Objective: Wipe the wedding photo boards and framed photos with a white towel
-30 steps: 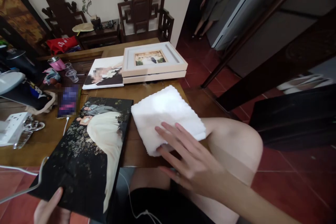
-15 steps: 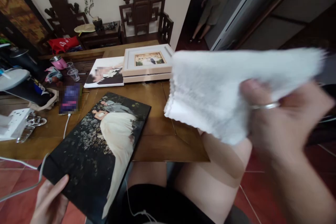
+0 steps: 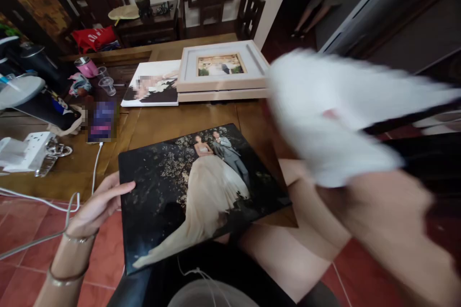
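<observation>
My left hand [image 3: 103, 201] grips the left edge of a wedding photo panel [image 3: 212, 196], thumb on the front and the other fingers mostly hidden behind. The dark, glossy panel shows a couple, one in a long pale gown. It is held over my lap, partly above the table's front edge. My right hand [image 3: 389, 196] is up at the right, clutching a white cloth [image 3: 334, 100]. Both are smeared by motion, and the cloth covers most of the fingers. Cloth and panel are apart in the view.
On the wooden table [image 3: 151, 127] lie stacked pale picture frames [image 3: 187, 76] and a white-edged photo panel [image 3: 140, 96]. To the left are a charging phone [image 3: 103, 122], a power strip [image 3: 32, 148], plastic cups [image 3: 107, 85] and a black tumbler [image 3: 39, 105]. A person's legs [image 3: 311, 17] show behind.
My left hand has raised the photo panel and turned it clockwise, bringing it right, nearer the cloth. My right hand still holds the cloth, which has shifted and blurred. The view has tilted down.
</observation>
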`<move>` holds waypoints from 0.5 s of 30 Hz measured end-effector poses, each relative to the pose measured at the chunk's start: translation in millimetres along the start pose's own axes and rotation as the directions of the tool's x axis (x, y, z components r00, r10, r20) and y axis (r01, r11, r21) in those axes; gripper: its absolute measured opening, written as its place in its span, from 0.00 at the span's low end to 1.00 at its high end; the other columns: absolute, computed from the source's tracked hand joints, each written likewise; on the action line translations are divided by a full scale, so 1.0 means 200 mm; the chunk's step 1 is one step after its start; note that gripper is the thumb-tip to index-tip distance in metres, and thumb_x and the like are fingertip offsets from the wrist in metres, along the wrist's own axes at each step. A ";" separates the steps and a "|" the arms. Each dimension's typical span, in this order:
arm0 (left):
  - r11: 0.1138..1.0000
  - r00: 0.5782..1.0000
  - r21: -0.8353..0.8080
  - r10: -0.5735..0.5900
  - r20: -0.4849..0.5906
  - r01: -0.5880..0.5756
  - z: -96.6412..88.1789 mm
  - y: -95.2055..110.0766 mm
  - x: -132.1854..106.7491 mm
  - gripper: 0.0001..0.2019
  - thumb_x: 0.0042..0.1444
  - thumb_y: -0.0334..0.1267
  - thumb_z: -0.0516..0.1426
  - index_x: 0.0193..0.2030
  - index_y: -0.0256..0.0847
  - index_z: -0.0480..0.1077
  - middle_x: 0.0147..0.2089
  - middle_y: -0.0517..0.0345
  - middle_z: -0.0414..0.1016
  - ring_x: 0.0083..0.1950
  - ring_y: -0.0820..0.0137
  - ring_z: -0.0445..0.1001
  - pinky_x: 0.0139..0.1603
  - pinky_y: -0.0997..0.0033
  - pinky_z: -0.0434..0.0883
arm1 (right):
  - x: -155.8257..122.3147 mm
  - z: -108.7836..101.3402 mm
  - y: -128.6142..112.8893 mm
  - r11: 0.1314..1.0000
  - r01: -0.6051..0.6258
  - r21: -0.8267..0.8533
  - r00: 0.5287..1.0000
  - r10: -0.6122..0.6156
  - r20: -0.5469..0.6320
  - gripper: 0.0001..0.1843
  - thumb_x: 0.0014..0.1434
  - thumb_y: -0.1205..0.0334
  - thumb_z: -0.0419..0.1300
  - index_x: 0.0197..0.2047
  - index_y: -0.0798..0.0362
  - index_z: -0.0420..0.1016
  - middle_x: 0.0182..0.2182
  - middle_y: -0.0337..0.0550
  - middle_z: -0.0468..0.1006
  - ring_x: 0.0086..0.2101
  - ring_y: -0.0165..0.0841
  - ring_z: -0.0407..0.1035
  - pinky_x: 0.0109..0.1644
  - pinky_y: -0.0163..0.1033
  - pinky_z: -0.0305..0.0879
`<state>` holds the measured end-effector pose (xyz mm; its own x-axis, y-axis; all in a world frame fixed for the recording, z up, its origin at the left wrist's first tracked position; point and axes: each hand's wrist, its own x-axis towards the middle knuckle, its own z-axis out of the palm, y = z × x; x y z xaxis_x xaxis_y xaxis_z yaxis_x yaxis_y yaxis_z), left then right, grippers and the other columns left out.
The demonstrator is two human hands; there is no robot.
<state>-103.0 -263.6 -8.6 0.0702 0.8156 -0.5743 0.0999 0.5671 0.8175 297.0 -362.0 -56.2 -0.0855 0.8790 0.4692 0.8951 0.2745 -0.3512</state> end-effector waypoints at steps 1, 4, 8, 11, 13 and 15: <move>0.999 1.000 0.034 0.005 -0.008 -0.004 0.02 0.02 0.02 0.27 0.35 0.38 0.72 0.48 0.42 0.79 0.41 0.52 0.84 0.42 0.53 0.83 0.32 0.70 0.79 | 0.01 0.04 -0.05 0.999 0.043 0.025 0.999 -0.043 0.028 0.25 0.64 0.70 0.53 0.57 0.32 0.72 0.69 0.31 0.60 0.68 0.48 0.50 0.68 0.62 0.61; 0.992 0.996 0.111 0.072 -0.057 -0.065 0.05 0.05 0.08 0.33 0.38 0.43 0.73 0.54 0.44 0.75 0.43 0.53 0.84 0.42 0.55 0.83 0.33 0.71 0.78 | 0.01 0.15 -0.19 0.987 0.134 0.088 0.985 -0.142 0.097 0.26 0.65 0.67 0.52 0.64 0.38 0.66 0.67 0.40 0.65 0.65 0.49 0.58 0.65 0.66 0.64; 0.945 0.973 0.235 0.232 0.007 -0.227 0.08 0.07 0.18 0.34 0.41 0.48 0.72 0.55 0.42 0.73 0.51 0.50 0.82 0.51 0.55 0.80 0.49 0.63 0.78 | -0.08 0.15 -0.29 0.994 0.058 0.093 0.990 -0.069 0.119 0.32 0.62 0.66 0.50 0.69 0.42 0.60 0.61 0.43 0.73 0.62 0.48 0.63 0.56 0.59 0.76; 0.813 0.914 0.435 0.400 0.067 -0.387 0.11 0.09 0.28 0.34 0.41 0.50 0.72 0.55 0.39 0.73 0.58 0.48 0.78 0.57 0.55 0.76 0.59 0.60 0.73 | -0.07 0.11 -0.29 0.985 0.140 0.099 0.971 -0.156 0.181 0.29 0.59 0.71 0.52 0.60 0.36 0.71 0.63 0.38 0.71 0.64 0.47 0.61 0.57 0.58 0.74; 0.711 0.879 0.550 0.466 0.098 -0.438 0.13 0.10 0.33 0.36 0.43 0.54 0.70 0.56 0.37 0.72 0.58 0.45 0.77 0.57 0.54 0.76 0.60 0.57 0.72 | 0.01 0.10 -0.24 0.976 0.201 0.083 0.955 -0.214 0.206 0.27 0.58 0.76 0.51 0.51 0.37 0.75 0.64 0.37 0.68 0.66 0.46 0.56 0.63 0.63 0.66; 0.614 0.859 0.643 0.491 0.144 -0.458 0.13 0.13 0.38 0.37 0.45 0.57 0.68 0.57 0.36 0.72 0.57 0.45 0.78 0.56 0.54 0.77 0.60 0.56 0.72 | 0.12 0.13 -0.17 0.976 0.214 0.040 0.953 -0.218 0.209 0.29 0.54 0.82 0.48 0.49 0.43 0.76 0.67 0.43 0.65 0.68 0.49 0.50 0.67 0.69 0.57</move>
<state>-68.8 -191.0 -31.9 0.2519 0.9627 -0.0983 0.6673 -0.0993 0.7381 252.4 -340.5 -54.4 -0.3680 0.8596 0.3546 0.8379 0.4719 -0.2744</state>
